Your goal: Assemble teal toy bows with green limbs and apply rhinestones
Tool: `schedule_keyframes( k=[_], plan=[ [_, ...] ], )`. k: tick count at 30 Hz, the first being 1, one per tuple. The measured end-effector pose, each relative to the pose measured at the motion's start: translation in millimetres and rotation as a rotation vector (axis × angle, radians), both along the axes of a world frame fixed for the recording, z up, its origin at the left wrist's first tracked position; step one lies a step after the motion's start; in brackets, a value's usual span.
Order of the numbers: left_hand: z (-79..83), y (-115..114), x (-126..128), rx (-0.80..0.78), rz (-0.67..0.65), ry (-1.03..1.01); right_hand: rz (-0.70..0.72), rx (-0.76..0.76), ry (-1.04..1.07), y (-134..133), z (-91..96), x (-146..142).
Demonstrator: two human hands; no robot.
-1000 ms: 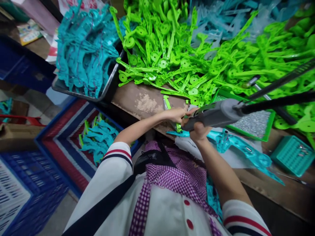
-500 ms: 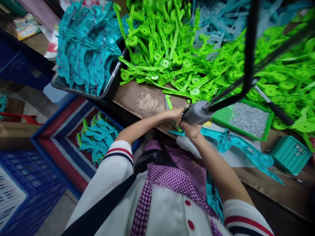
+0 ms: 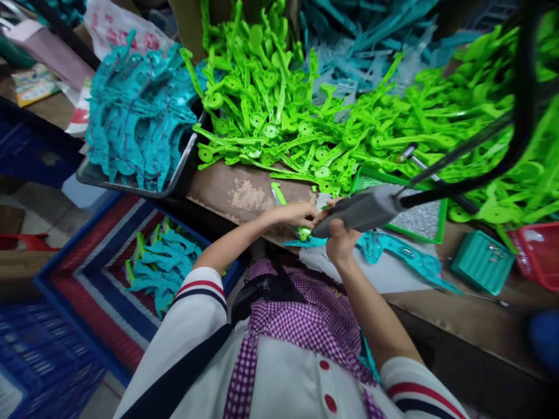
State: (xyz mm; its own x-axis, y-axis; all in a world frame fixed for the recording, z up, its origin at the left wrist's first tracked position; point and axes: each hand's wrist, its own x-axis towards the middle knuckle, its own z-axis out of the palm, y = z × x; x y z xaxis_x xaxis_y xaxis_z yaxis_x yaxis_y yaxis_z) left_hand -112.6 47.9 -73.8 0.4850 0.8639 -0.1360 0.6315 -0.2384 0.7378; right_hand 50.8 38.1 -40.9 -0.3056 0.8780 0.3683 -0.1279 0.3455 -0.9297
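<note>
My right hand (image 3: 339,240) is closed round the grey body of a powered screwdriver (image 3: 364,209), whose black cable rises to the upper right. The tool's tip points left and down at a green plastic part (image 3: 279,196) lying on the wooden bench edge. My left hand (image 3: 296,213) is closed on that green part, pressing it down right beside the tool tip. A teal plastic piece (image 3: 406,256) lies just right of my hands on a white sheet.
A big heap of green plastic parts (image 3: 332,116) covers the bench behind. A metal tray of teal parts (image 3: 131,128) sits at left. A green tray of screws (image 3: 419,218), a small teal basket (image 3: 483,262) and a red basket (image 3: 539,253) stand at right. Blue crates (image 3: 65,326) are on the floor.
The view has shifted, so everything sits a little lower and left. The screwdriver has tilted from nearly upright to slanting right. Both hands stay at the green part.
</note>
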Motion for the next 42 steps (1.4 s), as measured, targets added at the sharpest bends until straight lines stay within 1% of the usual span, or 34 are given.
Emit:
schedule_keyframes(
  k=[3, 5, 8, 11, 14, 16, 18, 20, 22, 23, 24, 25, 26, 27, 28, 29, 30, 31, 32, 34, 35, 37, 39, 40, 41, 42],
  plan=[
    [4.7, -3.7, -16.5, -0.074, -0.087, -0.039, -0.054, 0.031, -0.002, 3.9, 25.9, 23.6],
    [9.4, -6.2, -32.1, -0.113, -0.090, -0.019, -0.134, 0.045, -0.020, 7.3, 40.2, 37.2],
    [17.2, -10.3, -56.3, -0.144, -0.088, 0.082, -0.245, 0.039, -0.074, 14.9, 52.5, 48.7],
    [23.3, -13.8, -75.0, -0.184, -0.071, 0.182, -0.267, 0.051, -0.134, 28.3, 57.7, 44.8],
    [25.8, -17.1, -84.7, -0.258, -0.065, 0.214, -0.279, 0.139, -0.163, 45.1, 59.4, 30.6],
    [26.2, -19.9, -86.5, -0.289, -0.058, 0.211, -0.255, 0.219, -0.195, 53.1, 55.9, 28.4],
    [26.6, -23.3, -86.2, -0.289, -0.033, 0.210, -0.216, 0.267, -0.253, 55.3, 46.3, 43.2],
    [27.3, -26.1, -85.4, -0.274, -0.011, 0.211, -0.206, 0.239, -0.352, 50.7, 31.3, 78.1],
    [28.6, -26.9, -84.8, -0.255, -0.013, 0.215, -0.249, 0.112, -0.503, 41.4, 15.1, 125.6],
    [29.6, -26.6, -84.6, -0.249, -0.020, 0.223, -0.310, 0.021, -0.568, 36.1, 8.0, 150.0],
    [31.1, -25.9, -84.4, -0.247, -0.029, 0.237, -0.422, -0.032, -0.580, 31.0, 2.0, 172.6],
    [33.0, -25.2, -84.0, -0.247, -0.041, 0.257, -0.508, -0.039, -0.574, 26.7, -3.1, 192.4],
    [35.2, -24.9, -83.3, -0.244, -0.055, 0.281, -0.541, -0.024, -0.588, 23.3, -7.4, 209.1],
    [37.8, -25.5, -82.3, -0.231, -0.061, 0.309, -0.533, 0.019, -0.626, 21.1, -11.2, 222.7],
    [40.3, -27.1, -80.9, -0.203, -0.053, 0.341, -0.496, 0.072, -0.693, 20.1, -14.6, 233.9],
    [42.4, -29.9, -78.9, -0.163, -0.032, 0.378, -0.456, 0.110, -0.770, 20.4, -17.6, 243.1],
    [43.9, -33.7, -76.5, -0.114, 0.000, 0.413, -0.455, 0.120, -0.830, 22.0, -20.3, 250.8],
    [44.6, -38.3, -73.5, -0.063, 0.039, 0.440, -0.495, 0.106, -0.863, 25.0, -22.5, 257.2],
    [44.4, -43.1, -70.0, -0.016, 0.077, 0.453, -0.565, 0.081, -0.869, 29.6, -24.2, 262.1],
    [42.5, -51.7, -61.0, 0.062, 0.129, 0.423, -0.657, 0.030, -0.878, 43.8, -27.0, 266.9],
    [41.8, -55.1, -55.5, 0.098, 0.149, 0.391, -0.658, 0.012, -0.926, 52.8, -28.4, 266.7],
    [43.2, -60.1, -42.9, 0.180, 0.195, 0.334, -0.596, -0.046, -1.104, 70.7, -31.7, 262.7],
    [49.9, -64.2, -28.2, 0.256, 0.216, 0.298, -0.544, -0.138, -1.240, 80.7, -34.0, 256.4],
    [54.9, -65.7, -19.6, 0.288, 0.209, 0.274, -0.535, -0.152, -1.255, 80.4, -33.8, 252.9],
    [60.4, -66.4, -9.7, 0.316, 0.196, 0.236, -0.536, -0.126, -1.230, 76.3, -32.2, 248.8],
    [65.8, -65.5, 1.8, 0.342, 0.180, 0.181, -0.551, -0.060, -1.176, 68.7, -29.0, 244.0]
  ],
)
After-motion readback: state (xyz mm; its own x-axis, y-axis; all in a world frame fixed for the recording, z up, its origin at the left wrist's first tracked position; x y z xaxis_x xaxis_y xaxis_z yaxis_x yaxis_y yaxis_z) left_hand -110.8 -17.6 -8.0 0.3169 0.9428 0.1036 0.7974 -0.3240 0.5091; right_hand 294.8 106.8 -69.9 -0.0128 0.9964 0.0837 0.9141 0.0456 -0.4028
